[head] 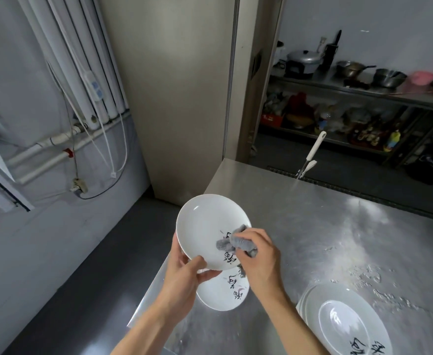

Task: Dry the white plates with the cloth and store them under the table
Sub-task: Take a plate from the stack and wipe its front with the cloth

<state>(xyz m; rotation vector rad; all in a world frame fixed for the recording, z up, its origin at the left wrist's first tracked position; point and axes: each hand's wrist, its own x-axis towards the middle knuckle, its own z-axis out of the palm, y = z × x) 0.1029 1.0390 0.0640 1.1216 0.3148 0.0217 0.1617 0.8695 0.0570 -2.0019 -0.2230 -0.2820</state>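
Grips a tilted white plate (205,224) by its near rim in the left hand (184,275), above the steel table (338,226) corner; presses a bunched grey cloth (229,243), clutched in the right hand (256,257), onto its face. Just below, on the table, a second plate (220,295); farther right, a plate stack (343,321).

Kitchen backdrop
A grey steel shelf rack (320,82) carries a lidded silver pot (303,58), metal bowls (388,77) and a pink plastic basin (421,77) (lower shelf contents unclear); white pipes (54,139) line the left wall.
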